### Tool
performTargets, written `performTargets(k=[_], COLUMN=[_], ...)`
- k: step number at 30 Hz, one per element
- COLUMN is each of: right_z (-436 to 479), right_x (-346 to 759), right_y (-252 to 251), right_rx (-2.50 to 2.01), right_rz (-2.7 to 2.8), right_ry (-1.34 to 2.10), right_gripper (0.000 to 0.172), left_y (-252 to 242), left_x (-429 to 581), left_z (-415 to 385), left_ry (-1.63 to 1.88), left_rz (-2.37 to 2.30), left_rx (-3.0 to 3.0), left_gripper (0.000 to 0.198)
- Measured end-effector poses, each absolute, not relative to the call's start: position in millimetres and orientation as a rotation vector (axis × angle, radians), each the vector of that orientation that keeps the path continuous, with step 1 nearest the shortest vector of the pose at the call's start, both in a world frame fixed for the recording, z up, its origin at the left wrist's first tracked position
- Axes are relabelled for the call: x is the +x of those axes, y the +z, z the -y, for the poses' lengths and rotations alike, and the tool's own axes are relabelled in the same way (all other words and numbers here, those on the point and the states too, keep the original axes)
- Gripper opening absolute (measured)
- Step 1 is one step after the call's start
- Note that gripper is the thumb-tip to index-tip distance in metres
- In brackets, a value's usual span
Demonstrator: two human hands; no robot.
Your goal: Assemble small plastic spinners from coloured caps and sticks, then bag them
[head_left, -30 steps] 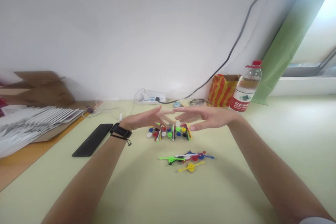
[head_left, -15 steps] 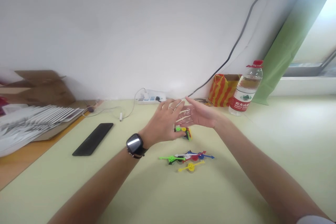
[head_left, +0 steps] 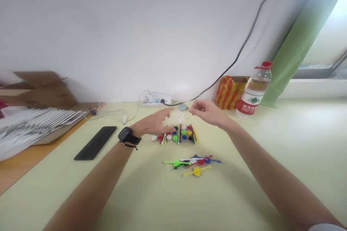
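Observation:
My left hand (head_left: 157, 122) is open, thumb apart from the fingers, over the left side of a group of spinner pieces (head_left: 184, 137) with coloured round hubs and arrows. My right hand (head_left: 207, 112) is beyond their right side, fingers curled towards the thumb. What it pinches, if anything, I cannot make out. Between the hands is a faint clear plastic piece (head_left: 182, 117), perhaps a bag, with a small round item (head_left: 183, 107) behind it. Closer to me lie several loose arrow spinners: green (head_left: 177, 163), white, black, red, blue, and a yellow one (head_left: 197, 171) in front.
A black flat case (head_left: 95, 143) lies left of my hands. A white power strip (head_left: 155, 102) with cables stands against the wall. On the right are a water bottle (head_left: 252, 95) and a striped bag (head_left: 227, 92). Stacked white packets (head_left: 51, 121) and a cardboard box (head_left: 43, 88) occupy the far left.
My hands have separated: the left moved left and down, and the right curled its fingers. The clear plastic with white stripes no longer shows between my palms. The grouped spinner pieces are now uncovered.

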State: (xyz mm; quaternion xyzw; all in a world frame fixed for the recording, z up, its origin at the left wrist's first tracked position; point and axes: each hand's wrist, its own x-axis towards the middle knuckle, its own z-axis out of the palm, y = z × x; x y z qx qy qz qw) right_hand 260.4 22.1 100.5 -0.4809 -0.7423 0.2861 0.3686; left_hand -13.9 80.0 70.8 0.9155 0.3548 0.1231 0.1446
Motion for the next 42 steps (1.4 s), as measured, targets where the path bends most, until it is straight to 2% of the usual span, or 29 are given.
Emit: performTargets(k=[2,6,10,14,18,29,36,42], right_z=[-19,-8,2,6,5,-7,-12,-12], right_x=[257,238,217,209,210,225,239,263], right_y=[98,82,65,60,62,69,79,105], right_rx=[-1.142,-0.884,-1.034,-1.077,-1.089,-0.988,-0.934,-0.905], right_rz=[2.142,2.701,2.889,2.968,2.993,2.913,2.813,2.477], right_ry=[0.706,0.952,0.911,0.899,0.905,0.951,0.997,1.085], right_gripper=[0.032,0.019,0.032,0.026,0.017,0.008,0.013,0.021], left_y=[70,73,82,88,87,90,93,93], left_x=[-25,-34,-34,-33,-34,-33,-30,-29], left_z=[-90,-95,-91,-87,-87,-84,-81,-81], left_ry=[0.324,0.311,0.305,0.301,0.314,0.286,0.288,0.262], left_rz=[-1.043,-1.058,-0.991,-0.912,-0.853,-0.863,-0.862,-0.842], left_rx=[2.564,2.485,2.378,2.271,2.154,2.178,2.159,2.143], left_gripper=[0.098,0.093,0.085,0.079,0.075,0.078,0.079,0.076])
